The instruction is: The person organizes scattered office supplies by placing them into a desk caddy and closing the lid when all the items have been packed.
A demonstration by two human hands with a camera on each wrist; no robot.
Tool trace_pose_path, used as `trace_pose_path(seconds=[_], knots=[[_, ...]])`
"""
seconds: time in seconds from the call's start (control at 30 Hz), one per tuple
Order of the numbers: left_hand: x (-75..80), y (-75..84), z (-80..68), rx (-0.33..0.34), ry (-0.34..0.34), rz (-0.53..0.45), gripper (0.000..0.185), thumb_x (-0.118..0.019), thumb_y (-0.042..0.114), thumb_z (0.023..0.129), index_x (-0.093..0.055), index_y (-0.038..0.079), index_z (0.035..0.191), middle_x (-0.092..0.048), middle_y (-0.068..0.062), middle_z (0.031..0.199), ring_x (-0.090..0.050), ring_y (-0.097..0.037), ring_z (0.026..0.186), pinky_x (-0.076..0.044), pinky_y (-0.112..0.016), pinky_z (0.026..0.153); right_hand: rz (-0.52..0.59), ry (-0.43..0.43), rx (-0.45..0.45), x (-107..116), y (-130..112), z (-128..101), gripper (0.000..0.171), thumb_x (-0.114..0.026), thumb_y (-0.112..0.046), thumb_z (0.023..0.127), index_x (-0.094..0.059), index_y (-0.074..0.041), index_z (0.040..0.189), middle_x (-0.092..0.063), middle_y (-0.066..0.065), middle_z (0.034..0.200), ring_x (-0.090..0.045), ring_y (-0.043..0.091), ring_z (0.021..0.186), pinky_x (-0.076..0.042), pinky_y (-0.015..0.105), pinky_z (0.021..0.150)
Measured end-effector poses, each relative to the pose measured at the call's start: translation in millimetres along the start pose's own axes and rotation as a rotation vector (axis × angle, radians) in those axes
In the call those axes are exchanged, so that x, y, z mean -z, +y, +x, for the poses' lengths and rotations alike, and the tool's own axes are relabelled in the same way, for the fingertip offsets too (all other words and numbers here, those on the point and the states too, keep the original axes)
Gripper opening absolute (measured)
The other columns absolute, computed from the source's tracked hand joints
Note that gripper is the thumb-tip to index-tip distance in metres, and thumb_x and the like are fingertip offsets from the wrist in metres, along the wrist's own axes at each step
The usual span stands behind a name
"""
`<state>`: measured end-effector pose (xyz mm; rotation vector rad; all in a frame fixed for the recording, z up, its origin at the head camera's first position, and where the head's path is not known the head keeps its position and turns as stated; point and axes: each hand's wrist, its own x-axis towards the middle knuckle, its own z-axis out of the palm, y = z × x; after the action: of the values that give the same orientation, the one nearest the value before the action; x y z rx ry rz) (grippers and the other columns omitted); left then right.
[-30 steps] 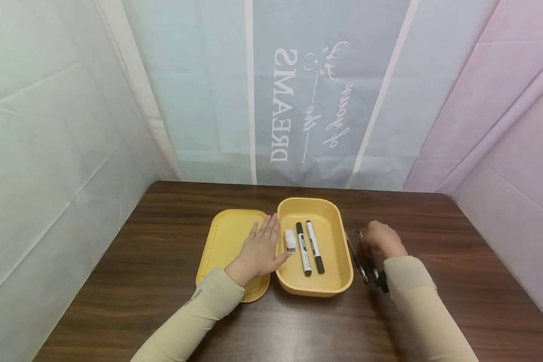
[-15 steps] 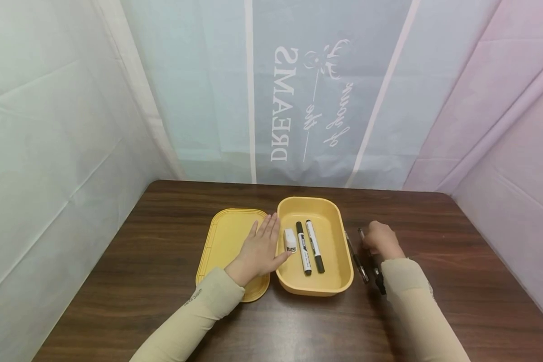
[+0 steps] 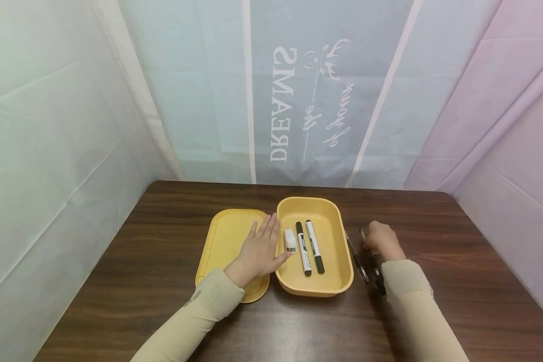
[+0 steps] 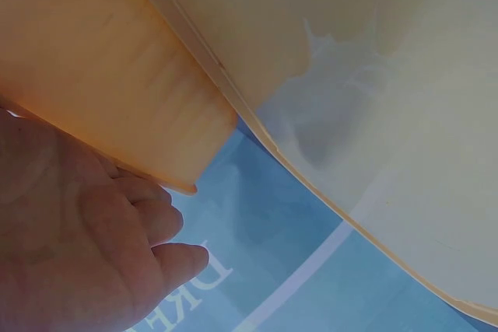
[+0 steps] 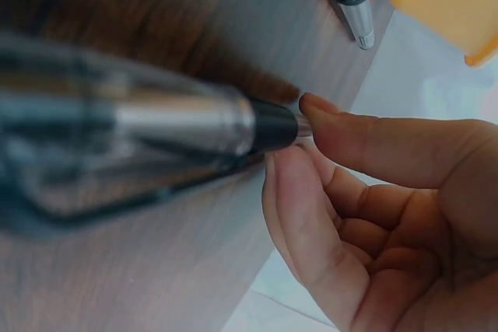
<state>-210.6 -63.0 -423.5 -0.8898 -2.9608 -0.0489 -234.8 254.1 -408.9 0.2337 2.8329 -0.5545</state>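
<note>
at the right edge of the worktop (image 3: pixel 163 281), beside the box (image 3: pixel 339 216), the right hand (image 3: pixel 382 241) curls over the far end of a pen (image 3: pixel 373 261), and the wrist view shows thumb and fingertips (image 5: pixel 342 134) closing on the pen's metal tip (image 5: pixel 187 126) in a light pinch, a grip that suits getting a thin barrel up off a flat surface. a second pen (image 3: pixel 356 257) lies on the wood just beside it, between the first pen and the box wall, untouched. across the box, the left hand (image 3: pixel 260 249) lies flat with fingers straight on the lid (image 3: pixel 226 236), its thumb against the box's left rim, likely to keep both from sliding. inside the box, two markers (image 3: pixel 309 247) lie side by side lengthwise, and a small white eraser (image 3: pixel 290 240) sits at their left, near the thumb. behind the worktop hang pale printed sheets (image 3: pixel 298 100).
</note>
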Motion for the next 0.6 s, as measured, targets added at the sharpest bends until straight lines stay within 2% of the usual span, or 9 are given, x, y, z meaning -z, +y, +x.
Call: trace_pose_path(seconds=[0.33, 0.6], knots=[[-1.0, 0.2, -3.7, -0.007, 0.014, -0.023, 0.083, -0.036, 0.055, 0.095, -0.019, -0.007, 0.147, -0.015, -0.022, 0.154, -0.014, -0.033, 0.142, -0.015, -0.049, 0.112, -0.003, 0.033, -0.007, -1.6, -5.1, -5.3, 0.017, -0.064, 0.003, 0.074, -0.054, -0.002, 0.062, -0.058, 0.009, 0.060, -0.058, 0.019, 0.050, -0.048, 0.030, 0.049], [-0.8, 0.2, -2.2, -0.014, 0.010, -0.012, 0.083, -0.034, 0.056, 0.096, -0.017, -0.007, 0.147, -0.014, -0.022, 0.154, -0.013, -0.033, 0.142, -0.014, -0.049, 0.112, 0.004, 0.031, -0.017, -0.6, -1.1, -5.3, 0.015, -0.067, 0.002, 0.075, -0.055, 0.000, 0.066, -0.059, 0.011, 0.062, -0.060, 0.019, 0.052, -0.051, 0.033, 0.054]])
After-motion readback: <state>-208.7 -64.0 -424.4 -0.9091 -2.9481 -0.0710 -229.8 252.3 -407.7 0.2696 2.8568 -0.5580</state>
